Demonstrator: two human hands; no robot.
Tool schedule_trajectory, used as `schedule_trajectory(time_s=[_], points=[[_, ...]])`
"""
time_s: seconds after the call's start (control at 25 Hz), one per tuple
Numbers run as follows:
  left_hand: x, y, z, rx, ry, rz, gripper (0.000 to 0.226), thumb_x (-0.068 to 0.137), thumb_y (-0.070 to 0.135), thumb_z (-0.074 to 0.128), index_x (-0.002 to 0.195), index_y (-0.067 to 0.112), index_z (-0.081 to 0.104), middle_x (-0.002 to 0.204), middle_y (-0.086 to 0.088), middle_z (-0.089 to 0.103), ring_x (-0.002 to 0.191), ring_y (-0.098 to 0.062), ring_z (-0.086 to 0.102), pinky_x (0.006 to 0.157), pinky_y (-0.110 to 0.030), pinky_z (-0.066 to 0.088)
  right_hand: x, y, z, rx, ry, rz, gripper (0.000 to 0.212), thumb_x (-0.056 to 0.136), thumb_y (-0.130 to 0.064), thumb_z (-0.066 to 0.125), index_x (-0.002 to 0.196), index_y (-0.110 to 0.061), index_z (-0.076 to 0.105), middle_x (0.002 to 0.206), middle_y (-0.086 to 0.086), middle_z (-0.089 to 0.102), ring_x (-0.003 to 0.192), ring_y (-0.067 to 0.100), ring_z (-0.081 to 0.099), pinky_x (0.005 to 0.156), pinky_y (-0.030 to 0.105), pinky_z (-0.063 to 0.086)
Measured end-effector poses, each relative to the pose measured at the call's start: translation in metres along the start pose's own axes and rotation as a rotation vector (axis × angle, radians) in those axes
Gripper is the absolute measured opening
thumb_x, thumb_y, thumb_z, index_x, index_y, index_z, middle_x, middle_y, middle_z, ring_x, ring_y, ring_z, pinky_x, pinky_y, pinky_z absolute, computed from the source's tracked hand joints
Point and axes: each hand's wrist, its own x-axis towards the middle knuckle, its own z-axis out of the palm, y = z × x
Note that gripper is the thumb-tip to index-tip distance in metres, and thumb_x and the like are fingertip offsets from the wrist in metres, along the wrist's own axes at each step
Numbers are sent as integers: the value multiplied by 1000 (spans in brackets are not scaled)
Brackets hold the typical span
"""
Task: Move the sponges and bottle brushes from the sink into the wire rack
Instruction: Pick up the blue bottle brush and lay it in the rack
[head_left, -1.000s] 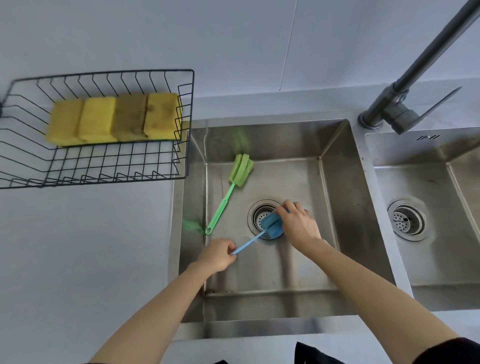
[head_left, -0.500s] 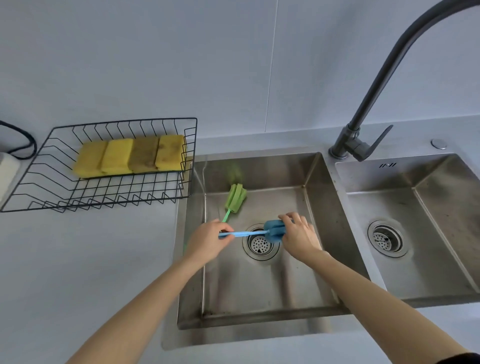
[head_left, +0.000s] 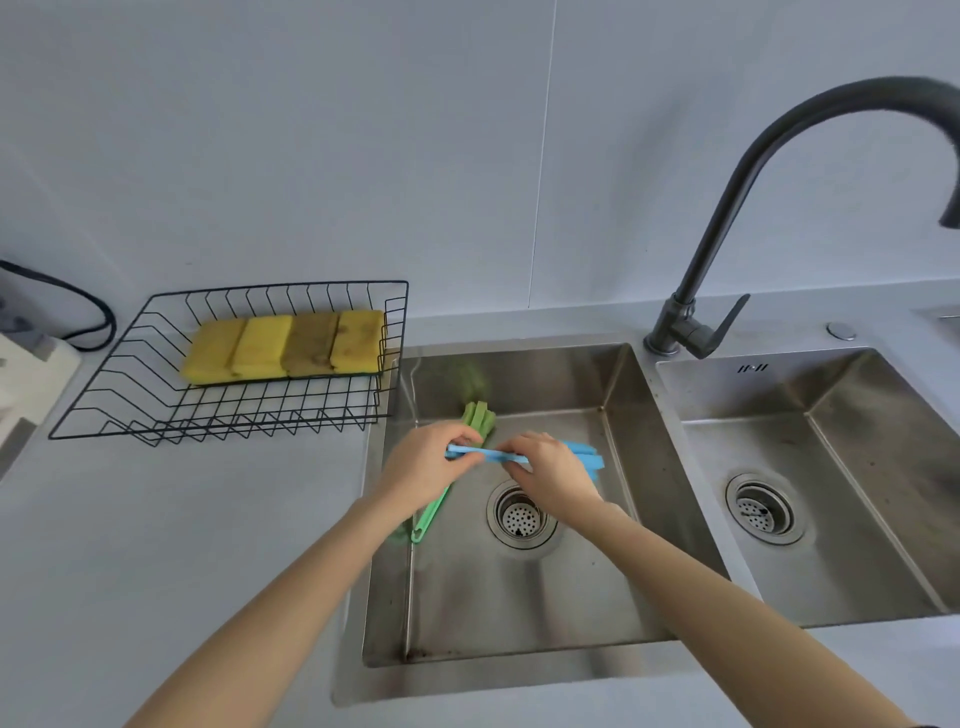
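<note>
Both hands hold a blue bottle brush (head_left: 587, 457) level above the left sink basin (head_left: 571, 597). My left hand (head_left: 423, 465) pinches the handle end, and my right hand (head_left: 550, 475) grips the shaft next to the blue sponge head. Beneath them a green bottle brush (head_left: 480, 418) lies on the basin floor, its handle running toward the front left and partly hidden by my left hand. On the counter to the left stands the black wire rack (head_left: 156, 415), where several yellow sponges (head_left: 283, 345) sit in a row at the back.
A dark curved faucet (head_left: 727, 208) rises between the two basins. The right basin (head_left: 857, 519) has its own drain. A white block with a black cable (head_left: 78, 306) sits at the far left. The left basin's drain (head_left: 521, 515) is below my right hand.
The blue brush has been lifted off the drain and turned level, higher above the basin. The view has tilted up, so more wall and faucet show.
</note>
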Motion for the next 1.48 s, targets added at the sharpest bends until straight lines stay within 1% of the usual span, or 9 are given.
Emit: schedule_trajectory(time_s=[0.08,0.16,0.32,0.44,0.6,0.88,1.12,1.28,1.48], points=[[0,1,-7,-70,23,-24,25,79,27,65,102,19,64,89,1,68,79,-18,61,73,-34,50,0,0,-7,65,30,59,22,89,-16,53,105,-12,67,102,10,68,98,27,58,81,34,43],[-1,0,-11,-123,28,-49,33,78,28,66,109,18,59,86,6,65,76,-11,58,71,-25,47,0,0,-15,184,73,144,20,87,-15,56,103,-13,67,100,7,71,93,23,62,79,31,47],[-5,-3,-4,-149,-82,-70,49,77,30,67,121,16,51,113,-1,62,96,-10,56,84,-23,42,5,-8,-32,485,153,249,14,86,-16,62,98,-9,65,88,2,67,84,15,60,69,16,46],[-10,-4,4,-158,-144,-74,63,73,33,70,129,17,45,130,0,54,113,-14,53,95,-29,42,7,-19,-44,781,207,290,6,85,-10,62,89,-14,64,101,16,69,97,27,65,88,34,54],[-14,-6,5,-143,-122,-66,60,74,33,69,126,17,45,128,0,55,103,-10,54,85,-23,43,4,-32,-53,987,198,294,16,86,-7,60,81,-21,60,97,16,68,91,22,65,86,32,54],[-17,-8,-13,-158,22,-7,42,81,21,62,121,15,51,114,-2,57,97,-11,53,85,-23,45,17,-42,-79,1068,240,285,14,92,-12,54,81,-17,61,85,2,67,80,15,67,76,26,55],[-6,-12,-57,-158,186,73,38,82,20,60,120,17,54,106,6,56,95,-8,52,75,-9,39,43,-49,-115,1084,320,257,13,94,-15,50,100,-11,60,84,-1,62,76,9,63,53,8,54],[6,-20,-84,-103,206,76,40,83,21,60,122,17,52,112,1,54,98,-11,51,86,-23,43,60,-57,-124,1084,313,248,13,94,-11,49,102,-9,59,82,-1,61,74,11,64,58,12,57],[24,-43,-116,46,252,48,42,82,21,60,123,16,52,110,-1,49,98,-11,45,85,-25,37,85,-70,-116,1033,232,236,13,95,-9,47,102,-8,58,83,1,61,74,10,64,62,16,57]])
